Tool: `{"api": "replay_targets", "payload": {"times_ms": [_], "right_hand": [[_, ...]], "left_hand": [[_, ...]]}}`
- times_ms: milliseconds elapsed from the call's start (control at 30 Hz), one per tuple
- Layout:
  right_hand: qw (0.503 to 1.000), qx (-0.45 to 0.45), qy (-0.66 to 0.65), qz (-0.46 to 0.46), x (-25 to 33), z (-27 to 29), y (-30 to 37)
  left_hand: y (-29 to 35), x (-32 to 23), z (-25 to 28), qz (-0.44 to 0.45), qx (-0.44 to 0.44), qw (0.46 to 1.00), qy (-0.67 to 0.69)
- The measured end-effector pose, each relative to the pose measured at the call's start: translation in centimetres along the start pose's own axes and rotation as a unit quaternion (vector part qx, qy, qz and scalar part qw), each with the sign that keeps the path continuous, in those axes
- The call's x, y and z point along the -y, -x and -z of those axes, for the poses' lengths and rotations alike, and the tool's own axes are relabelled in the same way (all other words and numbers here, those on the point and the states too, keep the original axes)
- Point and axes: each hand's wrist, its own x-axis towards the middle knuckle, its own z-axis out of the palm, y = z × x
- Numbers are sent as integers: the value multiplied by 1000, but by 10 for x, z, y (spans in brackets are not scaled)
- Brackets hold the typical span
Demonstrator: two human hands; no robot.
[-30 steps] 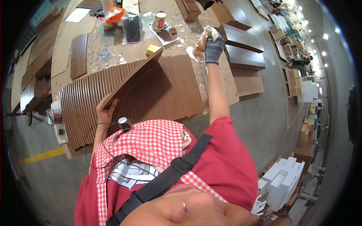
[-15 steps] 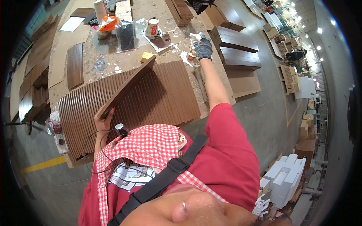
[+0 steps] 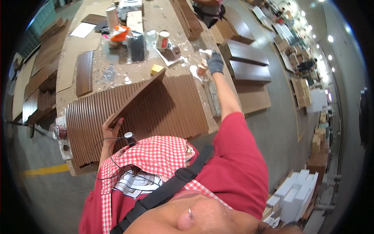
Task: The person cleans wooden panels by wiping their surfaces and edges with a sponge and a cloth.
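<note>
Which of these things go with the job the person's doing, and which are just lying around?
Being used:
tilted brown board, in the left hand
crumpled cloth, in the gloved right hand
row of brown boards under the tilted one, probably

Just lying about, it seems:
yellow block
red-and-white cup
white sheet
orange bag

Red label (image 3: pixel 164 41) w/ pale lettering on white cup (image 3: pixel 162 39), too sm. to read; nothing else legible.
</note>
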Motion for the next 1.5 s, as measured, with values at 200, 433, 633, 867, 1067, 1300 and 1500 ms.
{"api": "replay_targets", "payload": {"times_ms": [200,433,633,867,1067,1300,1500], "right_hand": [[939,-1,-314,-140,61,88,4],[462,-170,-796,-351,37,59,79],[588,-101,-703,-388,91,110,70],[961,-123,-245,28,45,36,11],[996,-73,-40,-35,49,5,25],[995,-13,-69,63,46,34,-3],[807,126,-576,-8,104,45,19]], "left_hand": [[18,-24,10,-24,-20,995,-94],[16,-40,4,-17,-23,998,-62],[15,-52,0,-20,-1,996,-87],[14,-44,3,1,-7,998,-64],[18,-53,4,-21,-13,994,-103],[11,-53,2,-47,25,995,-86],[8,-43,4,-23,26,994,-106]]}}
